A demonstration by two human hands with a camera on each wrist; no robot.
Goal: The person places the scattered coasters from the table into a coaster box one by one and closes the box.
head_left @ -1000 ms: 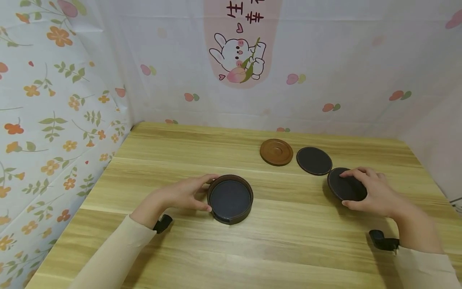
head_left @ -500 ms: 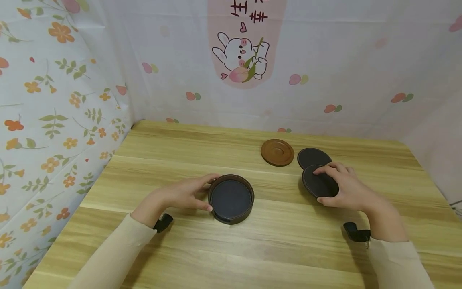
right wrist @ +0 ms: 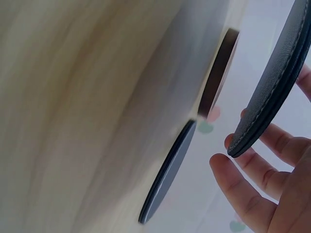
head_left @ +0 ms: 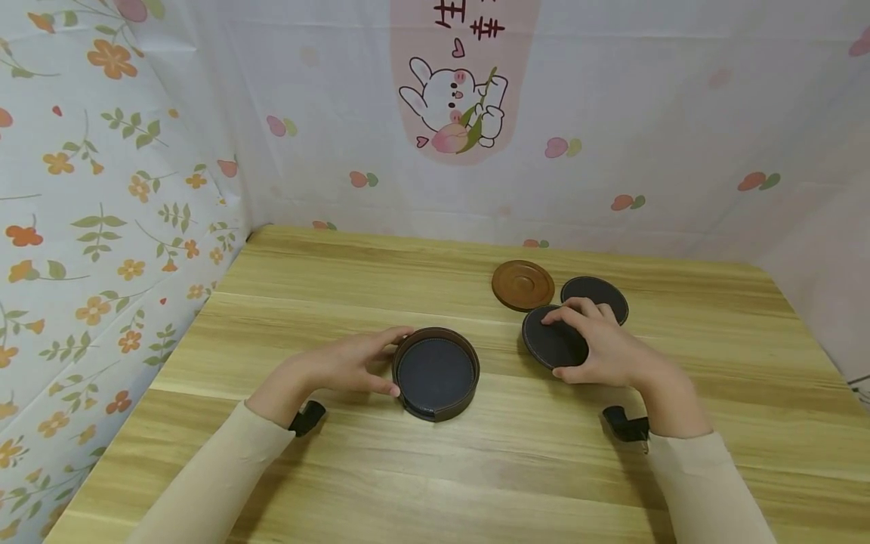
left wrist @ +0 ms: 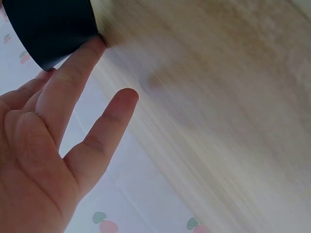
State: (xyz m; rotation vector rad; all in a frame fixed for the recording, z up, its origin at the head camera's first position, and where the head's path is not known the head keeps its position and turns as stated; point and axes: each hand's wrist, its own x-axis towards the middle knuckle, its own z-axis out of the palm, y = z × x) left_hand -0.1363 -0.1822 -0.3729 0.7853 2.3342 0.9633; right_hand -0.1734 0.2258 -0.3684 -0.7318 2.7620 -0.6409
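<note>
The right hand (head_left: 601,347) pinches a round black coaster (head_left: 544,338) by its edges, thumb in front and fingers behind. The coaster is tilted and raised above the table; pale stitching runs along its edge (right wrist: 272,82) in the right wrist view. My left hand (head_left: 350,364) holds the left side of a round dark coaster holder (head_left: 450,412), thumb at its front and fingers at the back. A dark disc (head_left: 435,375) fills the inside of that holder. The left wrist view has one fingertip against the lower edge of the holder's wall (left wrist: 53,29), with the little finger apart.
A brown wooden coaster (head_left: 522,283) with a round recess lies farther back. Close to its right, a second black coaster (head_left: 598,291) lies flat, partly covered by the right hand. Behind the wooden table (head_left: 381,483) hangs a printed cloth (head_left: 313,91).
The right hand has carried the black coaster leftward, from the table's right side toward the coaster holder, passing in front of the flat black coaster. The left hand stays in place at the holder.
</note>
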